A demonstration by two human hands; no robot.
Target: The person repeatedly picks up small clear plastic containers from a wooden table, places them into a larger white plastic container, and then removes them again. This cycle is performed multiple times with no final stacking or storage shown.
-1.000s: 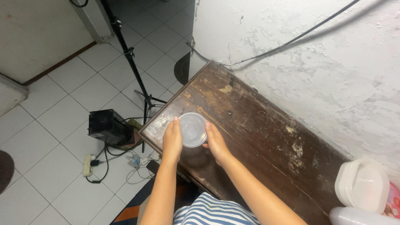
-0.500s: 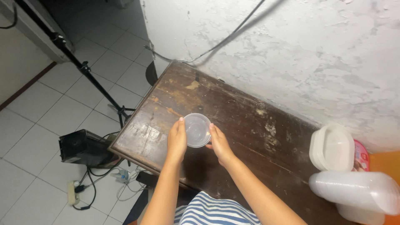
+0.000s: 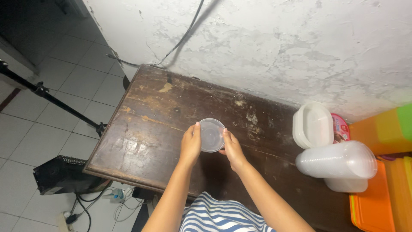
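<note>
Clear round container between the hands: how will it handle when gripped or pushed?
The clear round container looks thin-walled and empty, so probably light and a bit flexible. Left hand and right hand hold it at the rim; smooth plastic may slip.

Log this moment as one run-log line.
left hand: holds clear round container | right hand: holds same container | over: dark wooden table | nearby: stacked clear lids

Counting: two hands, left [image 3: 190, 144], right [image 3: 232, 149]; one round clear container [image 3: 211, 135] between them; one lidded tub [image 3: 313, 125] and one sleeve of stacked cups [image 3: 337, 160] lying well right of the hands.
</note>
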